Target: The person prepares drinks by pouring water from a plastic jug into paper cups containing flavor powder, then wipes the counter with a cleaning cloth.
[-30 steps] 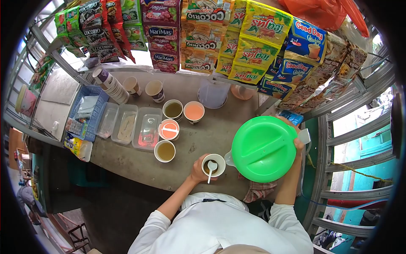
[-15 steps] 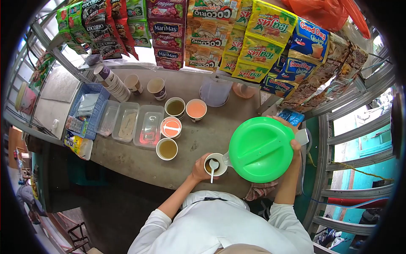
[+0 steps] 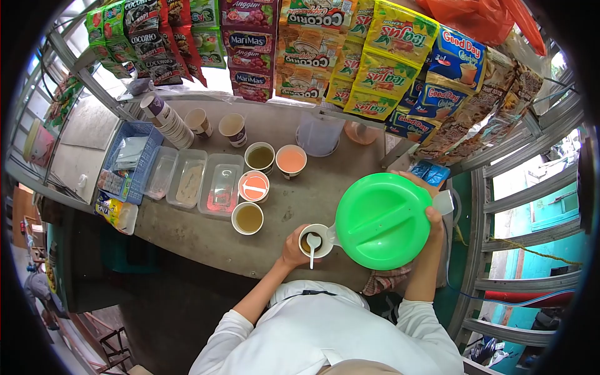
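My left hand [image 3: 293, 249] is wrapped round a paper cup [image 3: 327, 234] near the counter's front edge. A white spoon [image 3: 312, 251] stands in the cup, over dark liquid. My right hand [image 3: 431, 219] grips a pitcher with a green lid [image 3: 382, 222] by its handle side, and the pitcher's spout meets the cup's rim. Left of them stand a cup of yellowish drink [image 3: 248, 218], a cup with an orange and white top [image 3: 254, 186], a cup of dark greenish drink [image 3: 259, 157] and a cup of pinkish-orange drink [image 3: 290, 160].
Clear plastic boxes [image 3: 221, 185] and a blue basket [image 3: 132, 159] line the left of the counter [image 3: 187, 229]. Stacked cups [image 3: 167, 122] stand behind. Drink sachets [image 3: 312, 50] hang overhead. A checkered cloth [image 3: 384, 281] lies at the front edge, below the pitcher.
The pitcher and my right hand have shifted slightly left. The held cup has moved a little left and up with my left hand. Both grips are unchanged.
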Demonstrator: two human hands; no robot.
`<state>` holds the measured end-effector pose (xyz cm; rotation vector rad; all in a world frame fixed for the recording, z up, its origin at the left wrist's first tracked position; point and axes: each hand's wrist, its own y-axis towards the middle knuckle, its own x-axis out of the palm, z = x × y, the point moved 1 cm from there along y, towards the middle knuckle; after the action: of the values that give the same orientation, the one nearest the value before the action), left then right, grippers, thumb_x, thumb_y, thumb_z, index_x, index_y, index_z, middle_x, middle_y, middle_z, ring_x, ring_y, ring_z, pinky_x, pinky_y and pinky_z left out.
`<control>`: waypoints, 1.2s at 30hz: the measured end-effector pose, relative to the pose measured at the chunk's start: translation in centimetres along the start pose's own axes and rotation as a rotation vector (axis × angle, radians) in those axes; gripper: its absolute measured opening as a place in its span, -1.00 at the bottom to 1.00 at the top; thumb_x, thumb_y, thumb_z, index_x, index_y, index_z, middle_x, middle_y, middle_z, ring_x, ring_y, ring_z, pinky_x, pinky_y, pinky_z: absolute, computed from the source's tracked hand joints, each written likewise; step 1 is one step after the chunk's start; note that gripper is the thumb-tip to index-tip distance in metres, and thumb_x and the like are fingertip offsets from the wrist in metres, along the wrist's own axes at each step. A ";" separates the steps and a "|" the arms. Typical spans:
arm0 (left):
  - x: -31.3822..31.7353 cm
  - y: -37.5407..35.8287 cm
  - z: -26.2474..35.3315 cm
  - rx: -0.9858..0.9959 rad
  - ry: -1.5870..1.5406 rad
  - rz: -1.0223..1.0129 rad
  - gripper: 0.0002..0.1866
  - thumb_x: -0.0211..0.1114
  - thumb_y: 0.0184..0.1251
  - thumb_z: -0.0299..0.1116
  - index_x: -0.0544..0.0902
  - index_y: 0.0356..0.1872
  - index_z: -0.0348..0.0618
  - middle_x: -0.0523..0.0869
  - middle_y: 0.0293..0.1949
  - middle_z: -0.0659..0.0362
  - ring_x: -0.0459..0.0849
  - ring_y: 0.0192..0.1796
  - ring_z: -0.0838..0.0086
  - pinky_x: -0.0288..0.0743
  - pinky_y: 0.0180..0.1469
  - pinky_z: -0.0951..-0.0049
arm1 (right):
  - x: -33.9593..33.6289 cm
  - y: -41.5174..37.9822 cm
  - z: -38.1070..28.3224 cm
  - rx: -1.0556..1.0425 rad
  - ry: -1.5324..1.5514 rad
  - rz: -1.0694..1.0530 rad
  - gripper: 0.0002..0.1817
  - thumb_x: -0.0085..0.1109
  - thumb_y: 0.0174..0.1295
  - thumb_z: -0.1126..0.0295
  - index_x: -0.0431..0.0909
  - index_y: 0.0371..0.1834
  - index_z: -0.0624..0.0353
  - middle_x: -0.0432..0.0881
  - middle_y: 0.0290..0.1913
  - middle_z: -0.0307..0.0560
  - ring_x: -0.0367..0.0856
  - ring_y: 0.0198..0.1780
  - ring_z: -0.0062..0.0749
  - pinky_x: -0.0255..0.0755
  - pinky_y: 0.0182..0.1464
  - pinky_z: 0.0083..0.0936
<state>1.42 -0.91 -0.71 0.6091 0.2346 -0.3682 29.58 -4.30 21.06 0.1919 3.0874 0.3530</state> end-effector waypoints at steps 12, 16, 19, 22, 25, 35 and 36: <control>-0.7 -0.7 0.0 -0.020 0.016 0.015 0.01 0.70 -0.51 -0.12 0.38 0.12 -0.22 0.64 -0.05 0.00 0.69 -0.07 0.14 0.60 -0.04 0.27 | 0.8 0.8 -0.4 -0.028 -0.156 -0.100 -0.04 0.00 -0.05 -0.26 0.42 0.16 0.48 0.52 0.15 0.24 0.55 0.13 -0.12 0.37 0.18 -0.33; -0.7 -0.6 0.1 -0.013 0.037 -0.007 0.04 0.71 -0.53 -0.11 0.36 0.14 -0.21 0.65 -0.06 0.01 0.69 -0.08 0.15 0.59 -0.04 0.27 | 1.2 1.1 -0.9 -0.022 -0.208 -0.127 -0.04 -0.02 -0.04 -0.28 0.42 0.16 0.47 0.52 0.15 0.24 0.56 0.12 -0.10 0.37 0.17 -0.32; -0.7 -0.6 0.1 -0.005 0.036 -0.027 0.07 0.72 -0.55 -0.10 0.33 0.15 -0.20 0.65 -0.06 0.02 0.69 -0.08 0.16 0.59 -0.04 0.27 | 1.0 1.2 -0.1 -0.022 -0.213 -0.155 -0.03 -0.04 -0.04 -0.30 0.43 0.16 0.46 0.53 0.14 0.23 0.57 0.11 -0.09 0.37 0.17 -0.32; -0.7 -0.6 0.1 -0.011 0.010 -0.009 0.01 0.70 -0.53 -0.13 0.39 0.12 -0.24 0.66 -0.10 -0.02 0.69 -0.11 0.11 0.60 -0.07 0.25 | 1.4 1.2 -0.4 -0.017 -0.221 -0.140 -0.03 -0.05 -0.04 -0.31 0.44 0.15 0.45 0.55 0.12 0.23 0.57 0.11 -0.09 0.37 0.16 -0.32; -0.6 -0.6 0.0 -0.016 -0.001 -0.008 0.01 0.70 -0.54 -0.14 0.38 0.12 -0.24 0.67 -0.10 -0.02 0.69 -0.11 0.11 0.60 -0.07 0.25 | 1.6 1.3 -0.4 -0.025 -0.226 -0.131 -0.03 -0.04 -0.04 -0.31 0.45 0.14 0.45 0.55 0.12 0.23 0.57 0.11 -0.09 0.37 0.16 -0.32; -0.6 -0.8 -0.2 -0.028 0.015 -0.021 0.03 0.71 -0.51 -0.17 0.34 0.14 -0.20 0.66 -0.07 0.01 0.69 -0.08 0.16 0.59 -0.04 0.28 | 2.3 1.3 -0.6 -0.020 -0.224 -0.143 -0.04 -0.03 -0.05 -0.31 0.45 0.14 0.44 0.56 0.11 0.22 0.57 0.11 -0.10 0.36 0.16 -0.33; -0.7 -0.8 -0.2 -0.028 0.026 -0.027 0.02 0.71 -0.49 -0.18 0.32 0.14 -0.18 0.65 -0.07 0.03 0.70 -0.08 0.20 0.59 -0.04 0.30 | 2.4 1.3 -0.6 -0.022 -0.229 -0.143 -0.04 -0.03 -0.05 -0.30 0.45 0.14 0.44 0.56 0.11 0.22 0.57 0.11 -0.09 0.36 0.16 -0.33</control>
<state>0.46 -1.24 -1.12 0.5838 0.2729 -0.3823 27.34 -2.94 21.94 0.0088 2.8496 0.3342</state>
